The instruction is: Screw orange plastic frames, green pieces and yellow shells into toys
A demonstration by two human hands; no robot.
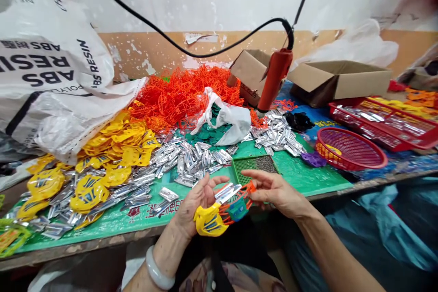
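White bangle [154,274] behind left hand [194,199], yellow piece [211,221] against its palm

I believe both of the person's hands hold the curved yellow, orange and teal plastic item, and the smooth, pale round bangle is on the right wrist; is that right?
Not quite: the smooth, pale round bangle is on the left wrist, as the head view shows. The left hand and right hand do both hold the curved yellow, orange and teal plastic item.
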